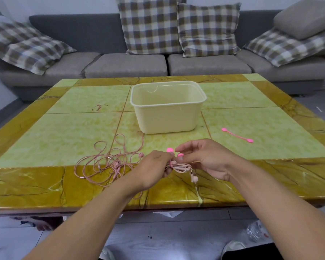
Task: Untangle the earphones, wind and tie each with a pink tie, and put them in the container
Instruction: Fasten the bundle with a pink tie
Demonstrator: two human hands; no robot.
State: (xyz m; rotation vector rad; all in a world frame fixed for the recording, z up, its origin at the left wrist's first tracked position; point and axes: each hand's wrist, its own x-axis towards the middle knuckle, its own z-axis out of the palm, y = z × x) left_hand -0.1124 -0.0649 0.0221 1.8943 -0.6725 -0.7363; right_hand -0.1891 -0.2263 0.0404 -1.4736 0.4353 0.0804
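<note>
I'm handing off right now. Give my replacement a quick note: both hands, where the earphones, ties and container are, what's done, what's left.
Left hand: grips the wound earphone bundle above the table's near edge.
Right hand: fingers pinch one end of the pink tie being wrapped round that bundle.
Tangled earphones: loose on the table, left of the hands.
Spare pink tie: on the table, to the right.
Container: centre of the table, nothing visible inside.
Done: one set wound.
Left: close this tie, drop the bundle in, then untangle, wind and tie the rest.
</note>
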